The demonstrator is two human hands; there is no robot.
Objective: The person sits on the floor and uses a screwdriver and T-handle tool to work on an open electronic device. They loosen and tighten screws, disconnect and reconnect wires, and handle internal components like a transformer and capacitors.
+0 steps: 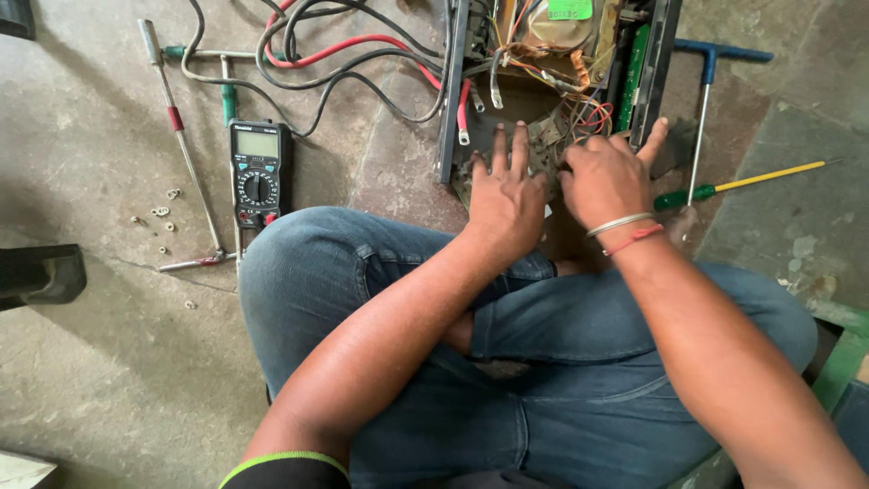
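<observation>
Metal chassis (457,91) open, wires (579,113) inside; left hand (503,199) flat, grip released; right hand (605,177) grip unclear.

**Opened electrical unit on the floor, both hands on it**

The opened electrical unit (552,54) lies on the concrete floor just beyond the person's crossed knees, its dark side panels standing up on the left and right. Inside sit a taped transformer block and a tangle of thin orange, red and white wires. The near part (a flat grey piece, mostly covered) lies under the left hand (503,195), fingers spread flat, and the right hand (605,177), knuckles bent over it. Thick red and black cables run out from the unit's left side.
</observation>
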